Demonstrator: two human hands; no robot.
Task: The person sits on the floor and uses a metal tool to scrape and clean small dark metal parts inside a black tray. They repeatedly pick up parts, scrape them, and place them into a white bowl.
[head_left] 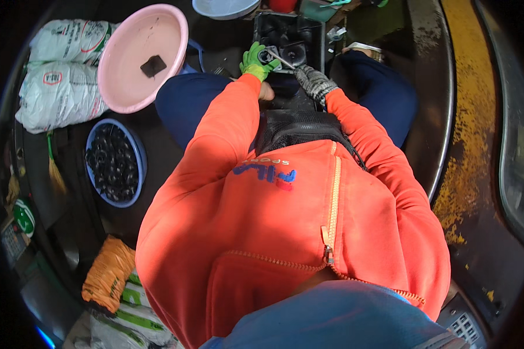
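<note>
Well, from my end I see a pink basin (128, 75) with a dark square piece (153, 66) toward its near edge, a blue basin (141, 166) of black parts (110, 160), white sacks (61, 93) and an orange bag (108, 273); bent knees flank the black tray (322, 43). At the tray's near left corner, the small round part (265, 56) looks dark with a paler rim. My green-gloved left hand (254, 60) curls partly around it; my grey-gloved right hand (313, 82) closes on a slim metal tool (282, 59). The sacks and sweatshirt (262, 215) carry coloured lettering.
</note>
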